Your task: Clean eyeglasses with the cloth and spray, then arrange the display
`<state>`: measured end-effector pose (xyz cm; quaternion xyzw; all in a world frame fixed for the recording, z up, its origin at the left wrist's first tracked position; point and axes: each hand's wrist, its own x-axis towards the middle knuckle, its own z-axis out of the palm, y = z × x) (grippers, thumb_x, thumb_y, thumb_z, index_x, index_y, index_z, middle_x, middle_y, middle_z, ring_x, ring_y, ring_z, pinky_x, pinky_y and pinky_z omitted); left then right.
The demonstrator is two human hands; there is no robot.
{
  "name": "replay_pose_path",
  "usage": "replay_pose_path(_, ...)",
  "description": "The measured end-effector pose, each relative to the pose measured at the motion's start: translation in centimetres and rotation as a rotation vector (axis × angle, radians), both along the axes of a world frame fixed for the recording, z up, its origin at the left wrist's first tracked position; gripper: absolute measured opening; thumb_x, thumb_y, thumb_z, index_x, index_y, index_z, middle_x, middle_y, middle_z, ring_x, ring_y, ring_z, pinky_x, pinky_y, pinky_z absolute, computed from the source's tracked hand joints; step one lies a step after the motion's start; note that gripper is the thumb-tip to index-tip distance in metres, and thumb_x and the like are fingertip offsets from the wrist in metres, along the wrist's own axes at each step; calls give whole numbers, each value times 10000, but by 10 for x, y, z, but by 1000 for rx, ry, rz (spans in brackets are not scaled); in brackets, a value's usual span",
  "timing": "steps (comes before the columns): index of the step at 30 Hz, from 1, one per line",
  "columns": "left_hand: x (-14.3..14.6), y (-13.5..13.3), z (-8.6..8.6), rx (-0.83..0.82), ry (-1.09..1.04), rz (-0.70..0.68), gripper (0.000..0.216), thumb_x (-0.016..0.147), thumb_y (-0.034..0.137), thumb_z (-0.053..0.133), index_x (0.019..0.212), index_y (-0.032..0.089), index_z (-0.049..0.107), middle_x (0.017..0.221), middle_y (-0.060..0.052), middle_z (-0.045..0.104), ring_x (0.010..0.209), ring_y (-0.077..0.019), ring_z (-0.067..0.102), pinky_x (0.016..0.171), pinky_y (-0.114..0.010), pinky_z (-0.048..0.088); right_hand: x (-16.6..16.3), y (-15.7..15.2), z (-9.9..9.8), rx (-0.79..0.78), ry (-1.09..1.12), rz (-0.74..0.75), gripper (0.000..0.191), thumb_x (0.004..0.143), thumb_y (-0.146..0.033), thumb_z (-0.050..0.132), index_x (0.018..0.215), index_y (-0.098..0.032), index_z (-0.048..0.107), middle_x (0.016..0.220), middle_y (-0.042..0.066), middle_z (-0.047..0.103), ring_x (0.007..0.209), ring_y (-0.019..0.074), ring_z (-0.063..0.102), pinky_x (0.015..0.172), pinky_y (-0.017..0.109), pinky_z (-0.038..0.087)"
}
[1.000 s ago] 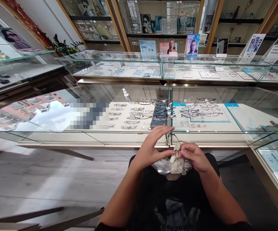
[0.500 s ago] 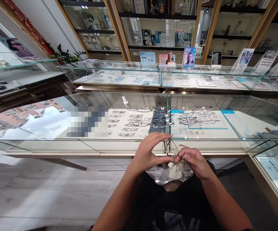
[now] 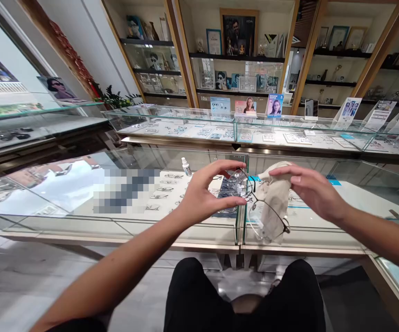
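My left hand (image 3: 201, 191) grips a pair of eyeglasses (image 3: 254, 197) with thin dark-topped rims, one lens pinched between thumb and forefinger. The other lens hangs down to the right. In my right hand (image 3: 318, 191) is a crumpled beige cloth (image 3: 276, 203), which hangs from the fingers behind the free lens. Whether cloth and lens touch I cannot tell. Both hands are raised above the near glass display case (image 3: 199, 226).
Rows of eyeglasses (image 3: 159, 196) lie in the near case, and a white spray bottle (image 3: 186, 167) stands at its back. Behind runs a second glass case (image 3: 181, 140) with advertising cards (image 3: 275, 106). My knees (image 3: 195, 295) are below the front edge.
Both hands have risen and moved forward, from near my lap to above the case. The right hand has moved away from the left, and the cloth now hangs unfolded. My view has tilted up.
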<state>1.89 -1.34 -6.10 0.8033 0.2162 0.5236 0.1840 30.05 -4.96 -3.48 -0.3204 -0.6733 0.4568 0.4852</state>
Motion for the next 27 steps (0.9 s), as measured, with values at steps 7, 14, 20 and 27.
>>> replay_pose_path(7, 5, 54, 52, 106, -61, 58, 639, 739, 552, 923, 1243, 214, 724, 1255, -120, 769, 1118, -246, 735, 978, -383, 609, 19, 85, 79, 137, 132, -139, 295, 929, -391, 667, 898, -157, 845, 917, 90, 830, 917, 226, 780, 864, 408, 628)
replay_pose_path(14, 25, 116, 59, 374, -388, 183, 761, 778, 818, 737, 1296, 269, 643, 1263, -99, 726, 1184, -250, 710, 998, -380, 593, 47, 159, 98, 320, 615, -262, 862, 990, -406, 35, 843, -129, 838, 1137, 34, 824, 1131, 200, 743, 724, 369, 497)
replay_pose_path(20, 37, 123, 37, 521, -584, 429, 701, 874, 770, 675, 1351, 268, 568, 1236, -85, 665, 1202, -250, 701, 1051, -418, 585, 43, 156, 53, 679, 681, -575, 380, 887, -612, 599, 787, -249, 651, 777, 39, 620, 826, 238, 683, 694, 375, 548)
replay_pose_path(27, 45, 103, 21, 542, -597, 511, 592, 812, 592, 857, 1236, 238, 643, 1131, -55, 656, 1067, -237, 713, 952, -418, 624, -22, 88, 20, 748, 113, -589, 310, 858, -431, 740, 1127, -276, 738, 680, -41, 416, 557, 136, 353, 534, 307, 356)
